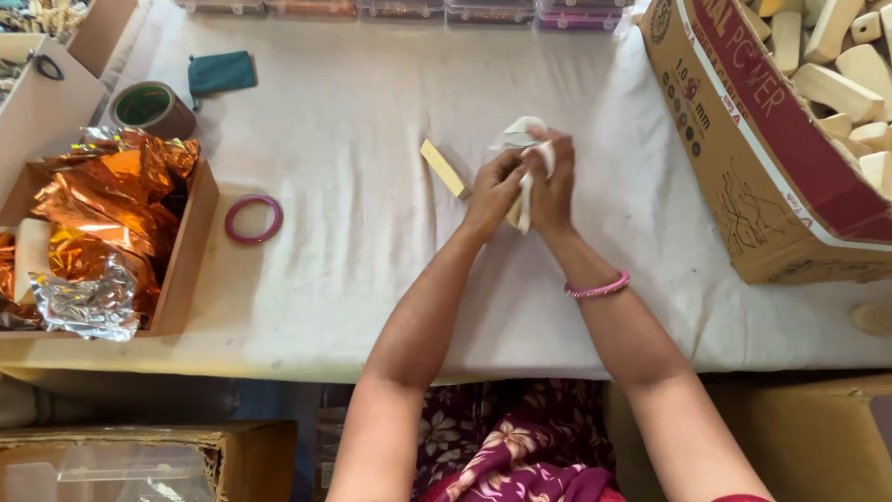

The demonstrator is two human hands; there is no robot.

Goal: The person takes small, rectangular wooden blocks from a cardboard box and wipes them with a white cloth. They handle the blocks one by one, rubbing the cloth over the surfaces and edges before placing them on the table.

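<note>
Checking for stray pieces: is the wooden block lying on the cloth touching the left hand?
Cannot tell. In the head view the wooden block ends right at the left hand; no clear gap or contact shows.

Pink bangle (pixel 253 219) on cloth; tape roll (pixel 149 107); foil-filled box (pixel 190 242).

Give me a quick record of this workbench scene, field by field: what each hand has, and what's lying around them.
Surface: table under a white sheet
Left hand: grips a pale wooden block, mostly hidden between the hands
Right hand: presses a white cloth against that block
Beside the hands: second wooden block, lying flat to their left
Far left: open box of orange and silver foil; pink bangle; tape roll; teal pouch
Right: cardboard carton filled with wooden pieces
</note>
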